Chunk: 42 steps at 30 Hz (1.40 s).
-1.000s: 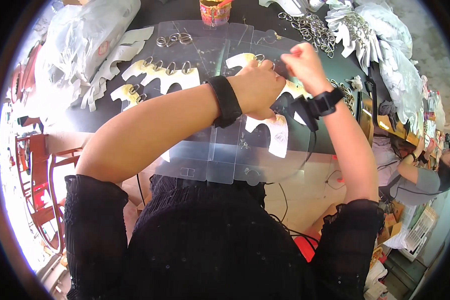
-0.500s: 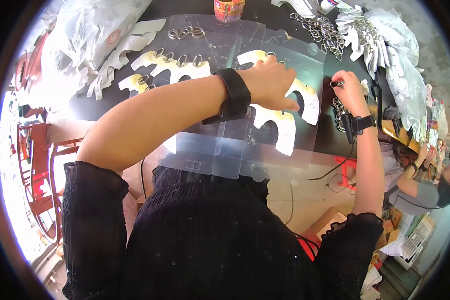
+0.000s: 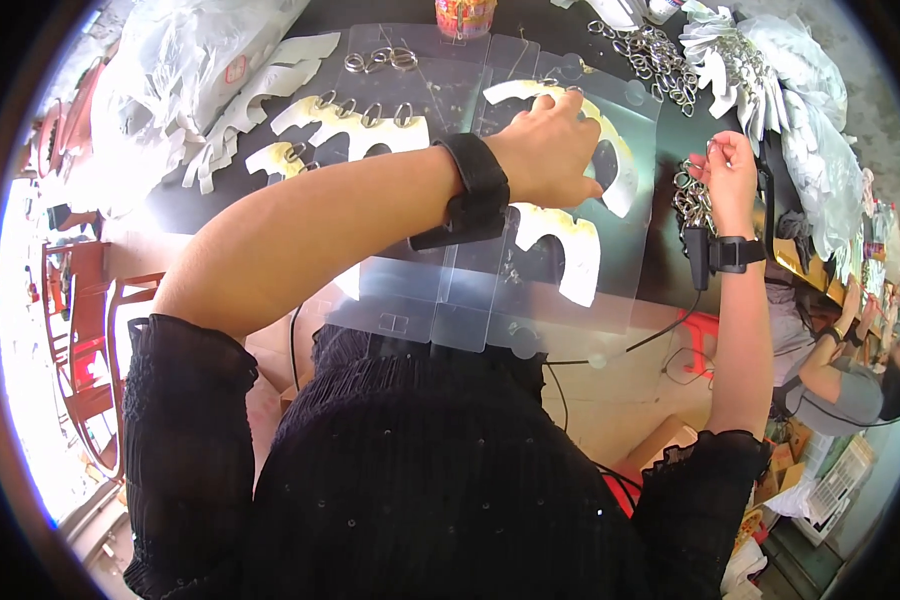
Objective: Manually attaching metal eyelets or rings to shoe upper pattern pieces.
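A curved white piece with a yellowish edge [image 3: 618,180] lies on a clear plastic sheet [image 3: 460,270]. My left hand [image 3: 550,150] rests on its upper part, fingers stretched forward and thumb apart. Off the sheet to the right, my right hand [image 3: 730,175] is closed in a pinch on a small metal ring [image 3: 711,148], partly hidden by the fingers. Just beside that hand is a heap of metal rings [image 3: 690,203]. Another curved white piece [image 3: 570,255] lies nearer to me. Further left, a scalloped white strip [image 3: 355,132] has several metal rings along its upper edge.
Loose rings [image 3: 382,60] lie at the sheet's far side, near a red tub [image 3: 465,17]. More linked rings [image 3: 655,65] and bundled white strips [image 3: 735,75] fill the far right. A large plastic bag [image 3: 195,70] stands far left. Another person [image 3: 850,370] sits at the right.
My right hand has shifted right and slightly nearer, uncovering more of the ring heap. My left hand stays over the curved piece, which sits slightly farther up.
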Tool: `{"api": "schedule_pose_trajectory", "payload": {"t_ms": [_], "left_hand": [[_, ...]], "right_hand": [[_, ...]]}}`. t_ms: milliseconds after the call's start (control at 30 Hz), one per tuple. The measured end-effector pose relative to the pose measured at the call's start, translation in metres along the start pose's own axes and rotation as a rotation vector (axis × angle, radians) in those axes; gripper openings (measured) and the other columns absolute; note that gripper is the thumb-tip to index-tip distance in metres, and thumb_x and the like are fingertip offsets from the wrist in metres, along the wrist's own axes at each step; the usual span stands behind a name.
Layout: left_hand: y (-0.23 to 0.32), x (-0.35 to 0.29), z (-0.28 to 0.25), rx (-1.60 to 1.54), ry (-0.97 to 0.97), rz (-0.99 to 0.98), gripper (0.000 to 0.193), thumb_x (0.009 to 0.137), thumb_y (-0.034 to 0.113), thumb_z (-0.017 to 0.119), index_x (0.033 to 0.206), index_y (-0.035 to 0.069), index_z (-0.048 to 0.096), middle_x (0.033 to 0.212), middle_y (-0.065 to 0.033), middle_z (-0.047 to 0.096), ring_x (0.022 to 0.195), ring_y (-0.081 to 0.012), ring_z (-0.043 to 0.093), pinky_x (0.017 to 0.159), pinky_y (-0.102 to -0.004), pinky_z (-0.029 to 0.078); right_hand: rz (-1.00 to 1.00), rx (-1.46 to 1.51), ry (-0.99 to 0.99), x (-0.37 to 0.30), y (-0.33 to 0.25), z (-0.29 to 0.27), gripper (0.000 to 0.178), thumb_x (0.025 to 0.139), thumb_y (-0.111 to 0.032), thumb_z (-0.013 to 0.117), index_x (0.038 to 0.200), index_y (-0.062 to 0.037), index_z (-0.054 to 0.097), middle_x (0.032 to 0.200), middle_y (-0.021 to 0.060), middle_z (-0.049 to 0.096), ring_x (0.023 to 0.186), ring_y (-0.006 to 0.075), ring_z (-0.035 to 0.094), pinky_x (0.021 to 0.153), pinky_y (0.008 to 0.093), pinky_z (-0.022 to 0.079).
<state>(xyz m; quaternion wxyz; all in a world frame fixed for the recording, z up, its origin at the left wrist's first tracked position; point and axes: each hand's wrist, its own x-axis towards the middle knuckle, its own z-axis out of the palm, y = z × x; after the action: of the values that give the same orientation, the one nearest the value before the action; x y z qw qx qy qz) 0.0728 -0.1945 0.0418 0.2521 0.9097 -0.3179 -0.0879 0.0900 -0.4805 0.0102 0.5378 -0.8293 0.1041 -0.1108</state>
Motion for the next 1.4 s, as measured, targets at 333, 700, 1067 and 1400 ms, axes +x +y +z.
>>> {"api": "schedule_pose_trajectory", "payload": {"t_ms": [333,700,1067,1400], "left_hand": [[-0.013,-0.001,-0.005,0.275,-0.201,0.093,0.058,0.074,0.033,0.070,0.117,0.000,0.050,0.114,-0.0157,0.051,0.114,-0.0360,0.041,0.090,-0.0521,0.040],[-0.022,0.006,-0.021,-0.014,0.117,-0.261,0.048,0.079,0.030,0.064,0.116,0.001,0.054,0.116,-0.0185,0.052,0.113,-0.0355,0.046,0.096,-0.0415,0.040],[-0.010,-0.011,0.022,0.102,-0.206,0.344,0.037,0.075,0.019,0.070,0.099,-0.004,0.054,0.103,-0.0141,0.052,0.107,-0.0301,0.051,0.087,-0.0390,0.046],[-0.008,-0.007,0.019,0.223,-0.163,0.392,0.040,0.070,0.021,0.074,0.098,-0.002,0.056,0.099,-0.0116,0.055,0.100,-0.0284,0.053,0.083,-0.0374,0.047]], "right_hand": [[0.038,-0.125,-0.657,-0.066,-0.057,0.044,0.008,0.087,-0.002,0.053,0.094,-0.0025,0.056,0.083,0.0039,0.057,0.057,0.0088,0.051,0.052,0.0244,0.043],[-0.097,-0.227,-0.619,-0.081,-0.036,0.052,0.013,0.082,0.009,0.043,0.089,0.0018,0.051,0.090,0.0117,0.054,0.060,0.0169,0.056,0.055,0.0278,0.046],[0.133,-0.073,-0.721,-0.069,-0.041,0.036,0.018,0.090,0.000,0.049,0.102,-0.0010,0.062,0.090,0.0016,0.060,0.067,0.0084,0.052,0.064,0.0216,0.046],[0.081,-0.088,-0.576,-0.009,-0.056,0.066,0.005,0.086,-0.003,0.059,0.091,-0.0022,0.061,0.082,0.0007,0.063,0.071,0.0066,0.056,0.063,0.0222,0.047]]}}
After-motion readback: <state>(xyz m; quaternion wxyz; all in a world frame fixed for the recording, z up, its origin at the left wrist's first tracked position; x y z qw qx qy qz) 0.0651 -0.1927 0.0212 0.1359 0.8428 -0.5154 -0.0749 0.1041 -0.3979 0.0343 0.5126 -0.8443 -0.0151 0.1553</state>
